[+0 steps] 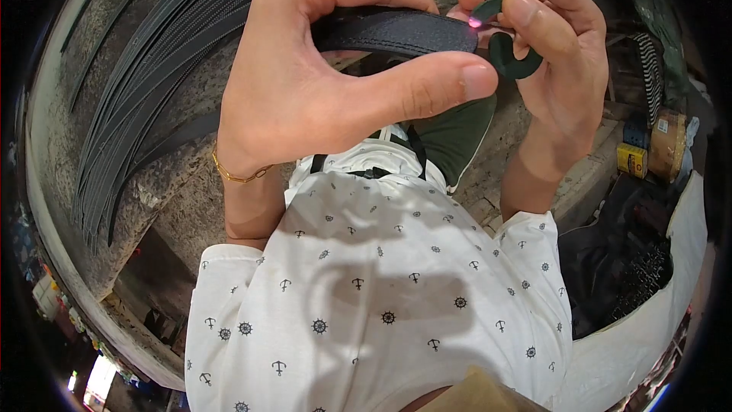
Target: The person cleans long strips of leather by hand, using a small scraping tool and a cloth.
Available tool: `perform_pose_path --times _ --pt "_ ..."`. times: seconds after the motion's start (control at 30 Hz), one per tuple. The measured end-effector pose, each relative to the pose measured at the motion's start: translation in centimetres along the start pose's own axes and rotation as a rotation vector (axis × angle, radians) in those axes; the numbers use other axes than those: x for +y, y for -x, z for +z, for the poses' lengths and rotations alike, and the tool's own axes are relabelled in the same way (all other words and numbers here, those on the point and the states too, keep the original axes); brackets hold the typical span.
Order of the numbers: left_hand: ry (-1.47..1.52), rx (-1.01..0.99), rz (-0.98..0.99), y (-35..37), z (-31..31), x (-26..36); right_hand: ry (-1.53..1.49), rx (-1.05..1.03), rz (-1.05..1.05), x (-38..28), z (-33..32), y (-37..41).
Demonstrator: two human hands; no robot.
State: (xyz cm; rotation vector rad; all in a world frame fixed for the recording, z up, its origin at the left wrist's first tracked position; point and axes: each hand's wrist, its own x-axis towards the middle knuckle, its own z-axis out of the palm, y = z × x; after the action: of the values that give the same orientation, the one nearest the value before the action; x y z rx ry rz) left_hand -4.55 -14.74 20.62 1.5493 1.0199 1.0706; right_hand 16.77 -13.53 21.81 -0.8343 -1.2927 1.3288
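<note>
No words or numbers can be made out, tbh. Some dark print seen on yellow box [632,160], way too small to be read. Small whitish label [662,126] stuck on brown package [667,149] just beside it, also unreadable. Anchor and ship wheel symbols printed all over white shirt [396,259].

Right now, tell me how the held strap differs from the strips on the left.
The strap is a single piece gripped in the left hand; the strips lie in a large bundle. The strap looks broad, the strips narrow. Both are dark and curved.
</note>
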Motion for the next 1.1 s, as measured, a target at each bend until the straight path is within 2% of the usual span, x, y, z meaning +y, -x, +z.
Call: perform_pose_path --times 0.07,0.13,0.17,0.47,0.7,0.8,0.97,1.07,1.1 --pt "0.013 0.054 0.026 0.0 0.0 0.0 0.005 -0.005 -0.022 0.1 -0.1 0.0" --pt "0.023 -0.084 -0.016 -0.4 -0.6 0.0 0.013 -0.008 -0.006 0.2 -0.5 0.0" --pt "0.023 -0.083 -0.016 -0.3 -0.6 0.0 0.016 -0.009 0.006 0.2 -0.5 0.0" --pt "0.012 0.014 0.037 0.2 -0.3 -0.3 -0.004 0.006 -0.028 0.4 0.1 0.3" --pt "0.051 -0.113 -0.141 -0.5 -0.1 1.8 -0.021 -0.006 0.016 0.2 -0.3 0.2" --pt "0.055 -0.117 -0.141 -0.5 -0.1 1.6 -0.019 -0.027 -0.028 0.4 -0.4 0.2" --pt "0.040 -0.114 -0.154 -0.5 -0.1 1.6 -0.076 -0.009 0.036 0.5 -0.3 0.2" --pt "0.063 -0.116 -0.107 -0.6 0.2 1.0 -0.031 0.013 0.039 0.8 -1.2 0.1" --pt "-0.011 -0.093 -0.074 -0.7 0.4 0.8 -0.011 0.020 0.038 0.9 -1.6 0.1"
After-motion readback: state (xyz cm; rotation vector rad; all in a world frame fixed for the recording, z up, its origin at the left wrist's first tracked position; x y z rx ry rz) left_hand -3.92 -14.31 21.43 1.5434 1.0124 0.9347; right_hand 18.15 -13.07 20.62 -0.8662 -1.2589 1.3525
